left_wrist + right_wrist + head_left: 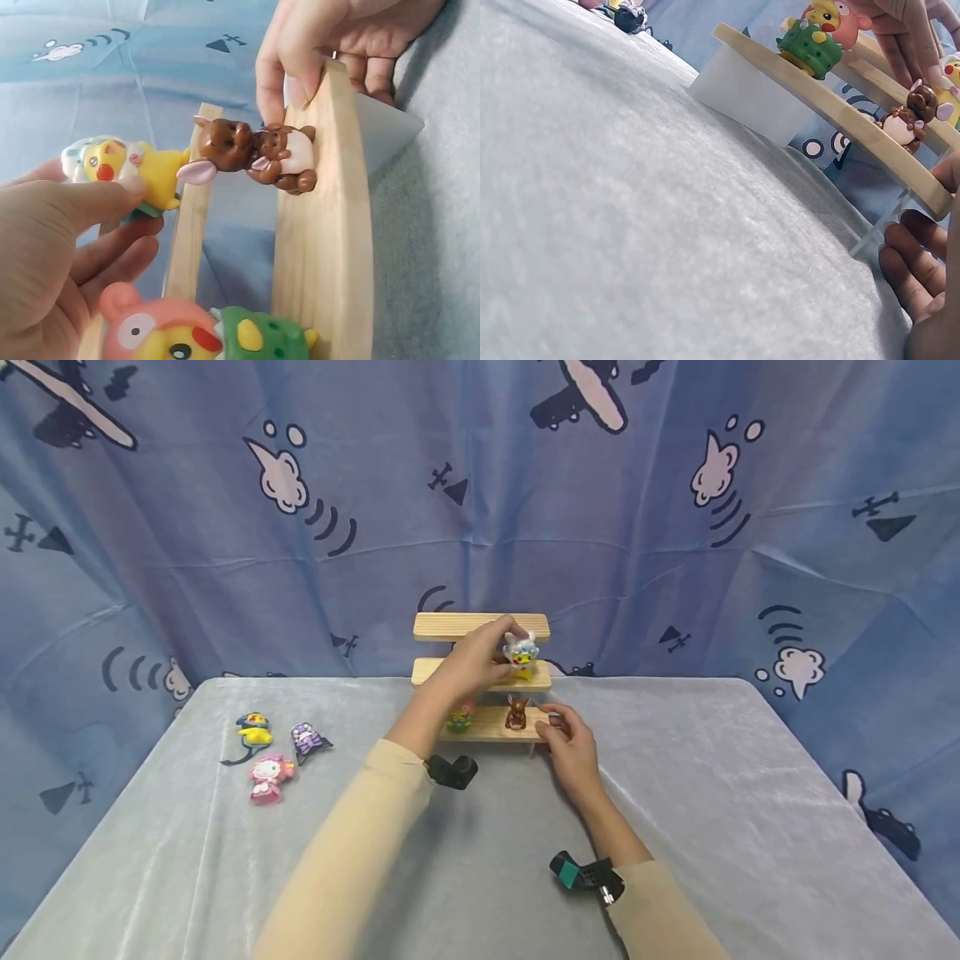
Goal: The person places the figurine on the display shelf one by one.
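Observation:
My left hand [471,662] pinches a small yellow figurine [522,658] with a white and pale blue hood, at the right part of the middle tier of a three-tier wooden display stand [489,727]. In the left wrist view, the thumb lies across the yellow body. My right hand [576,752] grips the right end of the bottom tier, its thumb on the plank. On that tier sit a brown kangaroo figurine [247,154] with a baby at its front, near the right hand, and a green-suited figurine [814,49] with a pink hood, farther left.
On the grey cloth-covered table [675,793], to the left, lie a yellow-and-blue figurine [256,732], a purple figurine [306,740] and a pink figurine [268,778]. A blue patterned curtain [480,477] hangs behind the stand. Clear supports [750,94] hold up the bottom tier.

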Tool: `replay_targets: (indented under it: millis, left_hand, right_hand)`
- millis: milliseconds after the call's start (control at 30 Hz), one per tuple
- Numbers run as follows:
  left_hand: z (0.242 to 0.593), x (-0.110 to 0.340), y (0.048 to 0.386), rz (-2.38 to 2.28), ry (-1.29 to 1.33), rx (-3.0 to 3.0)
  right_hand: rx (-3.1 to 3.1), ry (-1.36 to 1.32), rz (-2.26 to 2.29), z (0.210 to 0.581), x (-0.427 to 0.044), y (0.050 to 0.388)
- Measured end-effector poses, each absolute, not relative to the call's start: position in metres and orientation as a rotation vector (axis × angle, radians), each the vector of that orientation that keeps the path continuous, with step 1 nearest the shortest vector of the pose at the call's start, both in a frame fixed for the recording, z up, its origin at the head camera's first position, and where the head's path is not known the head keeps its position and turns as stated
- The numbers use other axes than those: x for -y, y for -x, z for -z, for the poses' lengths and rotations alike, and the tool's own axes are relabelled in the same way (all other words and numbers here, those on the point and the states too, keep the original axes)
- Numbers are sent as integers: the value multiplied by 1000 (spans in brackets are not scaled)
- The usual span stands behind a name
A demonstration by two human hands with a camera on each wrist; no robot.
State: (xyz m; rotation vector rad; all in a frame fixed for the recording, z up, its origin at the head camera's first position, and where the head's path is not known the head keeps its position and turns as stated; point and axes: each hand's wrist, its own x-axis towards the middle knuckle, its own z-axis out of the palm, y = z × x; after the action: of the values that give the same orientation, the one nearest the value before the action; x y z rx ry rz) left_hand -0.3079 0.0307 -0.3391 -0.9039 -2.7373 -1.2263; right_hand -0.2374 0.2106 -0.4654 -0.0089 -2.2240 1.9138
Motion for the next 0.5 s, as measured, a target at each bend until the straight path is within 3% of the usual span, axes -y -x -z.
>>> replay_targets:
  millis: [500]
  left_hand:
    - [336, -20, 313, 1208, 1026, 2743]
  right_hand:
    - [2236, 30, -1896, 467, -210, 239]
